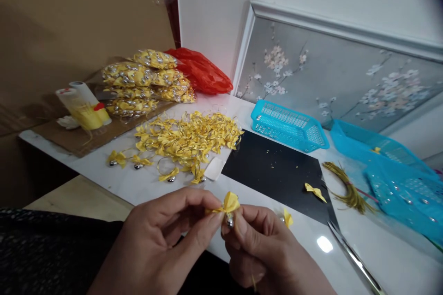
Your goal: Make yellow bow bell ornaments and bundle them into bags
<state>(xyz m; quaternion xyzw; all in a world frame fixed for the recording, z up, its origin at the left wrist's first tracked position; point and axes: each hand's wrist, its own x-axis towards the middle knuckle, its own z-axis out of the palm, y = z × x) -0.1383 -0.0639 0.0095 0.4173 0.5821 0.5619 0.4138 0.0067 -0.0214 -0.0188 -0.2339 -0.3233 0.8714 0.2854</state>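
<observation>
Close in front of me, a yellow ribbon bow (231, 202) with a small silver bell (229, 220) under it is pinched between both hands. The thumb and forefinger of my left hand (180, 235) close on the bow's left side. My right hand (263, 239) grips at the right, its thumb by the bell and its other fingers curled. A thin strand hangs below the right hand. Another yellow bow (287, 217) lies partly hidden behind the right hand. One loose bow (314, 191) rests on the black mat (277, 166).
Beyond my hands is a heap of yellow bows (194, 138), with filled clear bags (145, 78) and a red plastic bag (204, 73) behind. Two spools (85, 106) stand left. Blue baskets (289, 124), a bundle of gold ties (348, 189) and metal tweezers or scissors (356, 258) lie right.
</observation>
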